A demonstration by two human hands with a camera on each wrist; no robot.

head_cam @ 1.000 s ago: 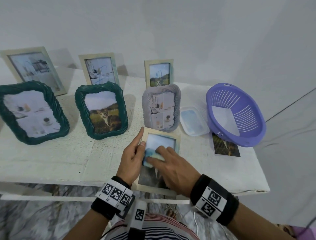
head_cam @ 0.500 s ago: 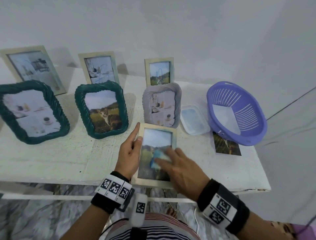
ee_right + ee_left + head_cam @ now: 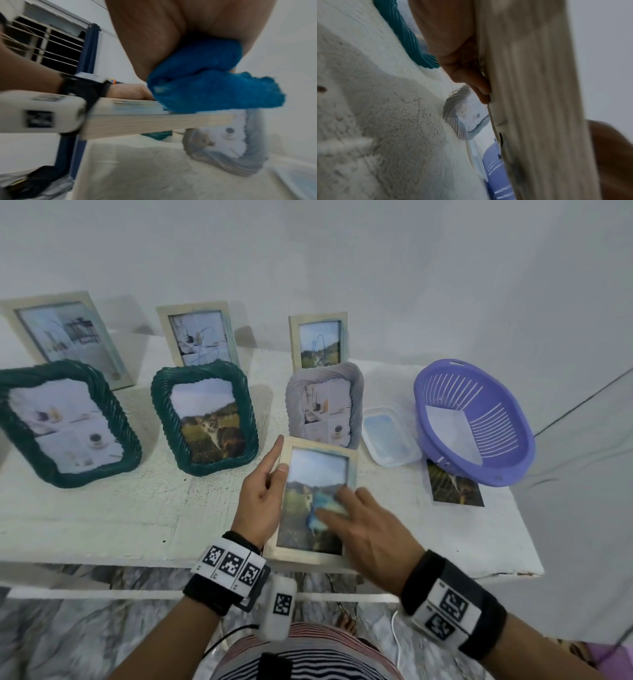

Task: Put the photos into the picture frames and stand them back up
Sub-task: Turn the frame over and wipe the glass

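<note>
A pale wooden frame [image 3: 317,470] with a sky-and-meadow photo is held tilted over the table's front edge. My left hand [image 3: 260,501] grips its left side, thumb on the front, index finger straight along the edge, other fingers [image 3: 471,78] behind it. My right hand [image 3: 370,529] presses a blue cloth [image 3: 322,505] flat on the glass with spread, straight fingers. In the right wrist view the blue cloth [image 3: 214,81] is bunched under the palm on top of the wooden frame [image 3: 154,121]. A loose photo [image 3: 452,487] lies on the table, partly under the purple basket.
A grey ribbed frame [image 3: 325,405] stands just behind the held one. Two green frames [image 3: 205,419] [image 3: 65,422] and three wooden frames [image 3: 198,333] stand further left and back. A clear plastic lid [image 3: 390,440] and a purple basket [image 3: 493,422] holding paper sit right.
My right hand has slid the cloth rightward across the glass, uncovering more of the photo. The frame has shifted slightly away from me; my left hand keeps its grip.
</note>
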